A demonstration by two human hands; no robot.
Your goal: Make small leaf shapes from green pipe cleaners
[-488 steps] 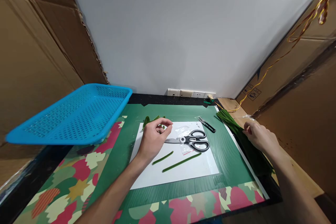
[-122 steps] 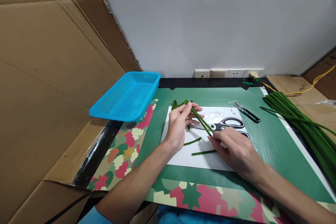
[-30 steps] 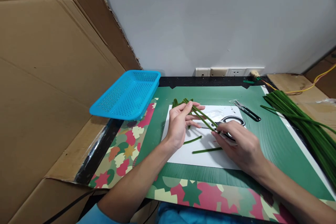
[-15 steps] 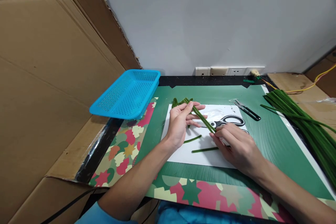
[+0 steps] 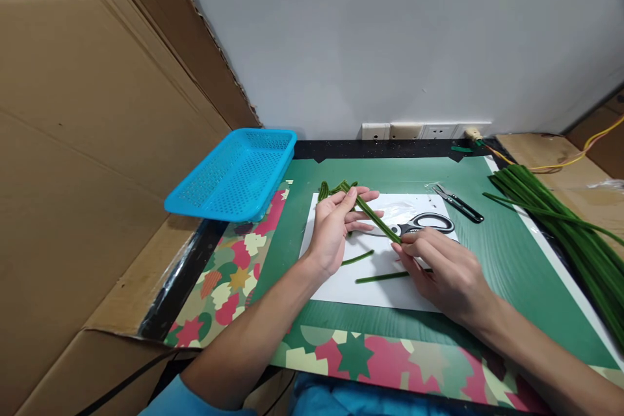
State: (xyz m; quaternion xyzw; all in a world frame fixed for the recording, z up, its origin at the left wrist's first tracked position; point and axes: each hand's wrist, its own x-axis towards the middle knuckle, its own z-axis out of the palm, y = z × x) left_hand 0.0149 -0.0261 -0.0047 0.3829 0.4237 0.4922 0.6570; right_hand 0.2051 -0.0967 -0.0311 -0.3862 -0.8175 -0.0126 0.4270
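Between my two hands runs a folded green pipe cleaner (image 5: 374,214), slanting down to the right. My left hand (image 5: 333,224) pinches its upper end between thumb and index finger, the other fingers stretched out. My right hand (image 5: 441,266) closes its fingertips on the lower end. Behind them, scissors with black and white handles (image 5: 431,223) lie on a white sheet (image 5: 336,291), partly hidden by my hands. Two short green pipe cleaner pieces, one straight (image 5: 383,277) and one slightly bent (image 5: 358,258), rest on the sheet. More bent green pieces (image 5: 324,191) show behind my left hand.
A blue perforated basket (image 5: 234,175) stands at the left by a cardboard wall (image 5: 97,143). Black-handled thread snips (image 5: 461,206) lie on the green mat (image 5: 526,273). A bundle of long green pipe cleaners (image 5: 565,227) lies at the right. Wall sockets (image 5: 422,132) line the back.
My right hand has shifted very slightly at the lower end, and the strands there now look closer together. My left hand keeps its pinch in nearly the same place.
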